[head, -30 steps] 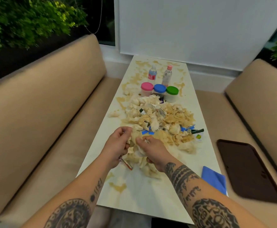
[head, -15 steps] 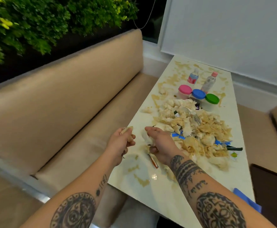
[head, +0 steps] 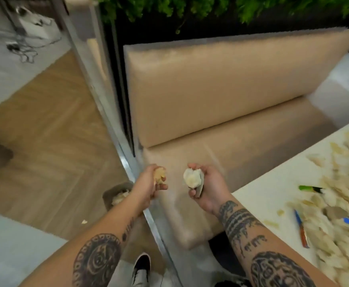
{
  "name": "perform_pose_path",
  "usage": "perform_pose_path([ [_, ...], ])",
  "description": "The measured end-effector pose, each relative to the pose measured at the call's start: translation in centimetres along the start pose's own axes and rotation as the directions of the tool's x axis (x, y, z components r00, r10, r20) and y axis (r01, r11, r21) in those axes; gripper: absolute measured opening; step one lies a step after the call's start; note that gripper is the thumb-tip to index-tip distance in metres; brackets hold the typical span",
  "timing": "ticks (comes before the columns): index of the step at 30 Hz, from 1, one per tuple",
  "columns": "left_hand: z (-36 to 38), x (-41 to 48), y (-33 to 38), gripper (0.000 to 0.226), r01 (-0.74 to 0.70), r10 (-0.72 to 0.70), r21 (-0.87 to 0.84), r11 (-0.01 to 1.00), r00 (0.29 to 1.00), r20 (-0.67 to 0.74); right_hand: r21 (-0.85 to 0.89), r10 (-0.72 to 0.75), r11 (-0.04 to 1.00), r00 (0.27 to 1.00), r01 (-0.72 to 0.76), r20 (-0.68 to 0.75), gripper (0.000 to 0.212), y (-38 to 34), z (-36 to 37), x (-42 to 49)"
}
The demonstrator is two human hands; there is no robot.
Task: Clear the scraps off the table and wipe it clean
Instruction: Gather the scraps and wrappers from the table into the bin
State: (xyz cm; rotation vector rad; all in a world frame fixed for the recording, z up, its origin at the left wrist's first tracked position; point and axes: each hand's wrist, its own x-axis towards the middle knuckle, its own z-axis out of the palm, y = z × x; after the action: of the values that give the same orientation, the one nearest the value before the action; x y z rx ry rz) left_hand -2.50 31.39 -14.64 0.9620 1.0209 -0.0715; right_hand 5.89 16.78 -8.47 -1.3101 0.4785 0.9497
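Writing: none can be read on anything in view.
Left hand (head: pixel 148 184): fingers curled round a yellowish scrap (head: pixel 159 175), held past the counter's end, above the bench edge and a bin (head: pixel 115 193) on the floor.
Right hand (head: pixel 206 187): fingers clamped on a white wad (head: pixel 192 178), with what may be a grey card under it; the blur hides which.
Counter (head: pixel 258 195): only its near left corner shows, bare near the edge; the scrap pile (head: pixel 339 204) lies further right with a green pen (head: pixel 308 188) and a knife (head: pixel 301 228).
Room: open wooden floor (head: pixel 45 141) left of the bench (head: pixel 221 100).
Change: half a second ago both hands were over the pile; now they are off the counter to the left, each with a load.
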Motion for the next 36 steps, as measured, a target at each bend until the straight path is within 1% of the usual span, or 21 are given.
perform_pose_path([
  [2, -4.3, 2.2, -1.6, 0.029, 0.047, -0.058, -0.108, 0.993, 0.993, -0.101, -0.106, 0.030, 0.994, 1.000, -0.030, 0.000, 0.033, 2.7, 2.7, 2.3],
  [5, -9.4, 5.2, -4.4, 0.025, 0.085, -0.131, -0.236, 0.968, 0.974, -0.184, -0.273, 0.072, 0.960, 0.997, -0.062, 0.027, 0.036, 7.1, 5.3, 6.1],
  [7, -11.8, 7.3, -6.3, 0.022, 0.069, -0.131, -0.250, 0.966, 0.963, -0.238, -0.365, 0.110, 0.927, 0.993, -0.088, 0.040, 0.033, 10.1, 6.4, 8.5],
  [9, -14.0, 9.7, -8.5, 0.022, 0.055, -0.116, -0.214, 0.975, 0.951, -0.286, -0.449, 0.138, 0.887, 0.990, -0.107, 0.038, 0.028, 12.8, 7.2, 10.8],
  [11, -15.9, 12.6, -11.3, 0.022, 0.068, -0.126, -0.200, 0.977, 0.947, -0.297, -0.514, 0.146, 0.849, 0.989, -0.120, 0.010, 0.025, 15.6, 7.5, 13.4],
  [13, -17.5, 15.4, -13.8, 0.025, 0.081, -0.142, -0.193, 0.978, 0.935, -0.324, -0.529, 0.138, 0.838, 0.990, -0.135, -0.035, 0.023, 18.5, 7.6, 16.5],
  [18, -19.3, 22.9, -18.0, 0.024, 0.038, -0.106, -0.162, 0.986, 0.893, -0.438, -0.429, 0.151, 0.878, 0.973, -0.212, -0.173, 0.028, 24.8, 8.6, 25.1],
  [20, -19.7, 25.3, -18.9, 0.022, 0.003, -0.093, -0.184, 0.983, 0.871, -0.482, -0.366, 0.138, 0.908, 0.971, -0.203, -0.198, 0.031, 26.6, 9.8, 28.2],
  [21, -19.9, 26.3, -19.2, 0.023, -0.012, -0.097, -0.220, 0.975, 0.873, -0.478, -0.352, 0.128, 0.916, 0.972, -0.192, -0.196, 0.033, 27.3, 10.4, 29.7],
  [22, -20.3, 27.5, -19.6, 0.026, -0.010, -0.115, -0.268, 0.963, 0.887, -0.448, -0.345, 0.120, 0.921, 0.973, -0.184, -0.198, 0.035, 27.8, 11.0, 31.0],
  [23, -20.9, 28.8, -20.3, 0.034, 0.015, -0.147, -0.322, 0.946, 0.910, -0.388, -0.336, 0.115, 0.925, 0.974, -0.176, -0.195, 0.034, 28.2, 11.5, 31.9],
  [24, -21.7, 30.3, -21.4, 0.048, 0.057, -0.183, -0.373, 0.926, 0.932, -0.312, -0.348, 0.109, 0.922, 0.977, -0.169, -0.185, 0.030, 28.7, 11.9, 33.0],
  [25, -23.4, 33.6, -24.4, 0.067, 0.073, -0.199, -0.418, 0.906, 0.943, -0.267, -0.373, 0.103, 0.915, 0.982, -0.157, -0.160, 0.026, 29.4, 12.1, 34.3],
  [26, -24.8, 35.9, -26.7, 0.085, 0.092, -0.220, -0.476, 0.875, 0.950, -0.221, -0.393, 0.114, 0.908, 0.987, -0.149, -0.111, 0.030, 29.7, 12.4, 34.8],
  [27, -25.8, 37.1, -28.4, 0.092, 0.118, -0.240, -0.501, 0.857, 0.952, -0.187, -0.405, 0.138, 0.900, 0.987, -0.161, -0.085, 0.041, 30.3, 12.4, 35.7],
  [28, -26.2, 37.1, -29.2, 0.087, 0.125, -0.252, -0.497, 0.859, 0.947, -0.198, -0.397, 0.170, 0.897, 0.980, -0.196, -0.100, 0.049, 31.0, 12.2, 36.5],
  [30, -24.6, 33.0, -26.4, 0.068, 0.133, -0.263, -0.446, 0.885, 0.934, -0.243, -0.377, 0.219, 0.892, 0.968, -0.250, -0.123, 0.053, 31.9, 10.9, 37.8],
  [31, -23.4, 30.5, -24.3, 0.059, 0.114, -0.234, -0.407, 0.906, 0.937, -0.259, -0.379, 0.229, 0.888, 0.965, -0.261, -0.129, 0.051, 32.1, 10.3, 38.0],
  [33, -21.9, 27.6, -22.3, 0.042, 0.066, -0.185, -0.358, 0.932, 0.933, -0.309, -0.346, 0.241, 0.898, 0.961, -0.273, -0.132, 0.036, 30.5, 10.2, 35.4],
  [35, -21.1, 25.8, -21.2, 0.032, 0.067, -0.175, -0.313, 0.947, 0.927, -0.331, -0.352, 0.223, 0.904, 0.970, -0.242, -0.096, 0.035, 28.2, 10.2, 31.9],
  [36, -20.6, 24.9, -20.6, 0.030, 0.076, -0.177, -0.302, 0.950, 0.931, -0.320, -0.391, 0.172, 0.900, 0.981, -0.195, -0.094, 0.036, 27.4, 9.7, 30.7],
])
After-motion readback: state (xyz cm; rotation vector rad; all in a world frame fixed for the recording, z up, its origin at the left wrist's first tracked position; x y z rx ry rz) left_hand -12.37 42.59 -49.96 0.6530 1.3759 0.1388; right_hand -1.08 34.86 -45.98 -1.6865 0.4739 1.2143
